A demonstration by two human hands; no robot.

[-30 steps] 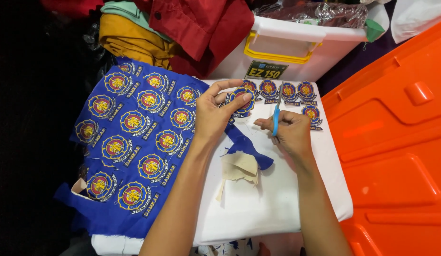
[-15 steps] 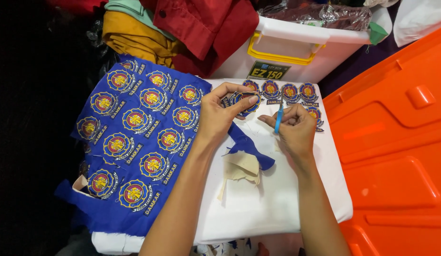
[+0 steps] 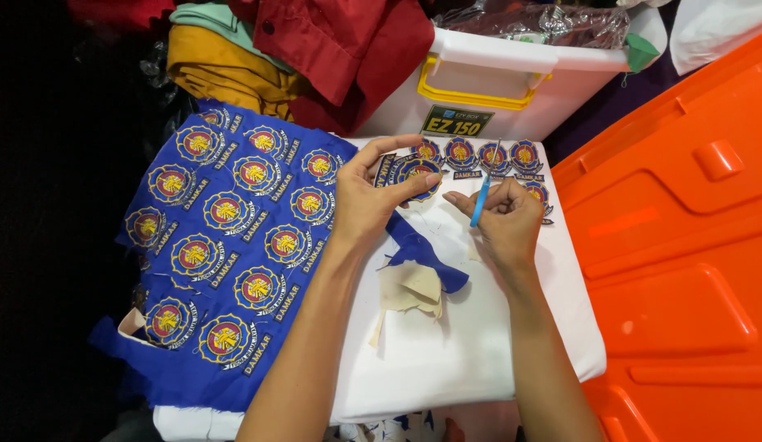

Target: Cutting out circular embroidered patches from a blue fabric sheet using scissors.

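My left hand (image 3: 373, 196) pinches a round embroidered patch (image 3: 419, 172) between thumb and fingers, just above the white board (image 3: 479, 344). My right hand (image 3: 502, 219) grips a small blue-handled cutting tool (image 3: 480, 200), its tip pointing up toward the patch. A large blue cloth (image 3: 234, 237) covered with several round badge patches lies to the left, partly under my left forearm. A row of cut-out patches (image 3: 487, 155) rests along the board's far edge. Blue and beige fabric scraps (image 3: 418, 278) lie between my wrists.
A white plastic storage box with a yellow handle (image 3: 487, 78) stands behind the board. An orange plastic lid (image 3: 684, 245) fills the right side. Red, yellow and green garments (image 3: 315, 49) are piled at the back left.
My left hand has turned the held patch slightly and my right hand with the tool has shifted a little closer to it. The view has barely moved.
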